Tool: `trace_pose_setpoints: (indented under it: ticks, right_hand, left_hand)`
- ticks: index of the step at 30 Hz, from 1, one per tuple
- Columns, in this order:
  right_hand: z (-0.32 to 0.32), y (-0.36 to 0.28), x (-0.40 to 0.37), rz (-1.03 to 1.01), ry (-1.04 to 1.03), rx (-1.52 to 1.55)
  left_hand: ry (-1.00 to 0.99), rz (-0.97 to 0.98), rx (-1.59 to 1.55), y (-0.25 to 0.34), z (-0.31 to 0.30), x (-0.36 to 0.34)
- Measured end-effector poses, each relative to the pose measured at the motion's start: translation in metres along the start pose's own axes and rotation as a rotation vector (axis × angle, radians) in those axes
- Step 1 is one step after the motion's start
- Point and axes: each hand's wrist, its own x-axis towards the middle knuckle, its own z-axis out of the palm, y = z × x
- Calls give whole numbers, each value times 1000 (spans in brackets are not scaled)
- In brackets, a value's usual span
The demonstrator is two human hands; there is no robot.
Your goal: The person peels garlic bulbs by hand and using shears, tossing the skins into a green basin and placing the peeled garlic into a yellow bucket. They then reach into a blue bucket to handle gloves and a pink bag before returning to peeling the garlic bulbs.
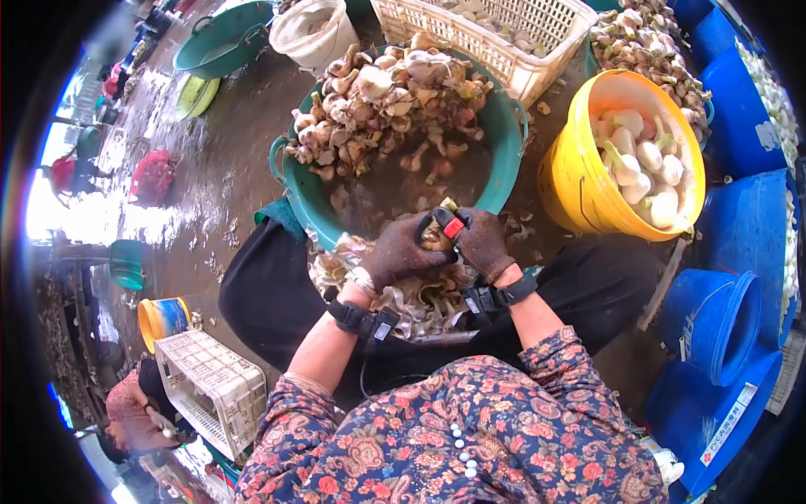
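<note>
My left hand (pixel 409 252), in a dark brown glove, is closed around a brownish garlic bulb (pixel 434 238). The bulb's cut-looking stem points up and away from me. My right hand (pixel 484 244), gloved alike, closes on the same bulb from the other side, at its stem end. A small red piece (pixel 453 228) shows at the right thumb; whether it is a tool or a wrap I cannot tell. Beneath both hands, loose garlic skins (pixel 420 304) pile up in my lap. Just beyond stands a green tub (pixel 501 181) of muddy water heaped with unpeeled garlic bulbs (pixel 386 105).
At the right, a yellow bucket (pixel 564 181) holds peeled white bulbs. Behind the tub are a white bucket (pixel 312 38) and a cream crate (pixel 495 59). Blue containers (pixel 714 323) line the right side. Another person (pixel 138 407) sits at lower left, near a white crate (pixel 210 382).
</note>
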Motion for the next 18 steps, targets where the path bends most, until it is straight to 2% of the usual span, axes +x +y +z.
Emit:
trace_pose_setpoints:
  ticks: [2, 4, 5, 6, 8, 10, 12, 13, 14, 15, 16, 17, 18]
  right_hand:
    - [1, -2, -7, -11, -47, 16]
    - [4, 0, -11, -48, -105, 66]
    - [5, -2, -13, -140, -111, -14]
    - [5, -3, -15, -141, -115, -13]
    - [3, -8, -17, 196, -245, 571]
    - [1, -6, -16, 147, -280, 626]
    - [-8, -19, -15, 379, -254, 576]
    - [2, 1, -8, 652, -225, 824]
    - [2, 0, -9, 651, -225, 825]
    - [3, -1, -13, 680, -297, 971]
    - [2, -1, -18, 709, -366, 1117]
    - [8, 14, -21, 412, -431, 979]
    - [10, 21, -20, 417, -428, 978]
  left_hand:
    - [-24, 31, 121, -6, -4, -7]
    - [-42, 32, 94, -19, -9, -10]
    - [-83, -7, -67, -20, -12, -10]
    - [-121, -47, -229, -21, -15, -12]
    - [-160, -105, -251, -16, -27, -18]
    - [-190, -280, -589, -4, -33, -24]
    - [-138, -248, -583, -4, -15, -21]
    - [21, -188, -582, -15, 0, -18]
    - [178, -129, -578, -24, 15, -16]
    - [229, -86, -603, -23, 27, -15]
    - [130, -99, -484, -26, 28, -18]
    - [125, -87, -511, -28, 32, -19]
    - [122, -76, -538, -32, 35, -20]
